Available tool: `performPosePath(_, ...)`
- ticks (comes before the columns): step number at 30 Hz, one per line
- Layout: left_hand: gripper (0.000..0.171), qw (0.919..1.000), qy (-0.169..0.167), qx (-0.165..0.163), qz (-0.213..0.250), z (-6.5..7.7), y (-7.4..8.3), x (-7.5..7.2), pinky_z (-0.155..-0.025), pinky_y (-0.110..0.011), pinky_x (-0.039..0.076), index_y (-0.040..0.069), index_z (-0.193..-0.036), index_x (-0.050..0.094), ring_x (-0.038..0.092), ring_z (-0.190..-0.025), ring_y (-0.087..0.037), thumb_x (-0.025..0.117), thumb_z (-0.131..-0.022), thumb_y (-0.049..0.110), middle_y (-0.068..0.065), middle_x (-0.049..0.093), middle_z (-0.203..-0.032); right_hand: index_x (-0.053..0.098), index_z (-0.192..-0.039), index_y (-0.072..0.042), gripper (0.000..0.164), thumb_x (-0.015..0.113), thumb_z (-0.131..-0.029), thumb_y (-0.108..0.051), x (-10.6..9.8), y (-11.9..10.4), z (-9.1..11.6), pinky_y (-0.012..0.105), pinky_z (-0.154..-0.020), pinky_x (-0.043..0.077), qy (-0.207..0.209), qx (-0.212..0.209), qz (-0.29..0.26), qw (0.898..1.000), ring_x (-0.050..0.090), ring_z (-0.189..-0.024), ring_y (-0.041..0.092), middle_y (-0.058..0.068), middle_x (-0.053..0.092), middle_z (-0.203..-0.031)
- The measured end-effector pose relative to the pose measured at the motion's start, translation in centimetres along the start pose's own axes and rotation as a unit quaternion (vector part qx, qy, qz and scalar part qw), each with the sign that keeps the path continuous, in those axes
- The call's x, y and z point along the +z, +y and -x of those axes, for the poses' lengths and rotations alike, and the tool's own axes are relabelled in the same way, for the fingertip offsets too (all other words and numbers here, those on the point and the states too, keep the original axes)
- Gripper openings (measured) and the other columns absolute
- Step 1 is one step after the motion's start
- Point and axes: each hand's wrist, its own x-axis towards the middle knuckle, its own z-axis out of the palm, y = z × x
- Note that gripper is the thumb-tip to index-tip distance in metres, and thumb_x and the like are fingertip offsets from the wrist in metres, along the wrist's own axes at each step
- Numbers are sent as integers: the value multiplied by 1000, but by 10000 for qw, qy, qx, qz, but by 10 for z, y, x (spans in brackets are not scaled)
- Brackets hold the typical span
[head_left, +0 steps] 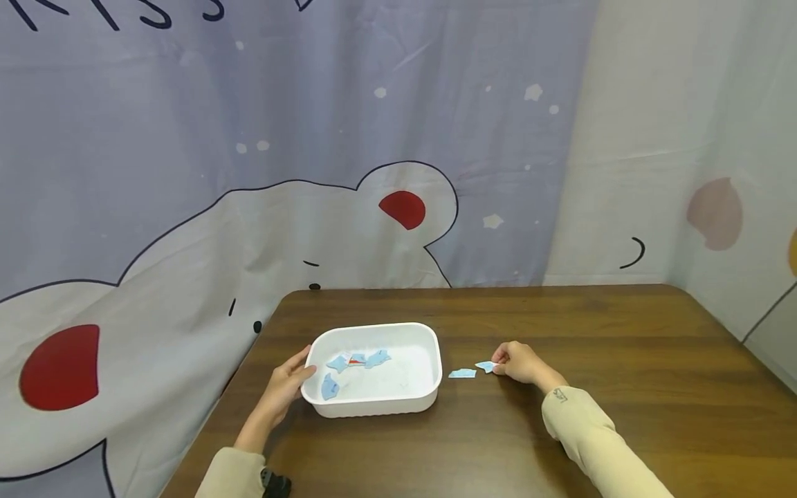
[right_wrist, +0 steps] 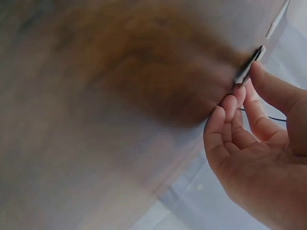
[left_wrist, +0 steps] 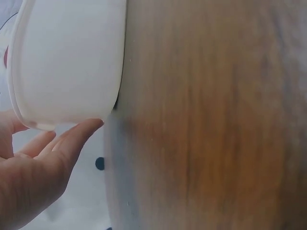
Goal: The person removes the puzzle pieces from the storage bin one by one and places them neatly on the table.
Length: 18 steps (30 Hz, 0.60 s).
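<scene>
A white plastic tub stands on the brown table, several torn blue paper pieces lying on its floor toward the left. My left hand grips the tub's left end, the thumb at the rim and the fingers along the outer wall, as the left wrist view shows too. To the right of the tub, my right hand pinches a small blue and white paper piece between thumb and fingers, close over the tabletop. Another blue paper piece lies flat between that hand and the tub.
The wooden table reaches back to a printed curtain with a cartoon pattern. A dark band with a device sits at the left wrist, by the sleeve.
</scene>
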Motion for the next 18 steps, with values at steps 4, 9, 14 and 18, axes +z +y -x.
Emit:
performPosePath(4, 59, 10000, 19, -50, -25, 0, -1, -1, -88, -30, 57, 2, -154, 25, 55, -123, -32, 49, -101, 12, -33, 41, -145, 65, -90, 3, 10, 71, -83, -2, 2, -3, 1, 27, -68, 44, 39, -86, 116, 9999, 54, -75, 14, 7, 64, -81)
performPosePath(9, 59, 10000, -24, -43, -13, -1, -2, -1, -88, -31, 57, 1, -153, 25, 55, -124, -32, 49, -101, 11, -33, 41, -146, 65, -91, 2, 11, 72, -83, -2, 2, -2, 2, 29, -70, 45, -1, -49, 75, 10000, 55, -77, 15, 7, 64, -83)
performPosePath(14, 58, 9999, -31, -54, 80, -2, -1, 0, -85, -26, 56, 1, -153, 26, 56, -122, -30, 49, -101, 10, -33, 41, -146, 65, -92, 4, 12, 70, -83, -2, -2, 3, 2, 28, -70, 47, 37, -68, -152, 9999, 57, -79, 16, 10, 66, -84)
performPosePath(18, 57, 9999, -35, -33, 113, -1, -1, 0, -89, -30, 56, 2, -153, 26, 52, -126, -33, 48, -101, 11, -31, 40, -147, 66, -94, 6, 12, 66, -85, -2, -6, 5, 1, 27, -69, 47, 254, -27, -454, 9986, 57, -79, 16, 11, 65, -85)
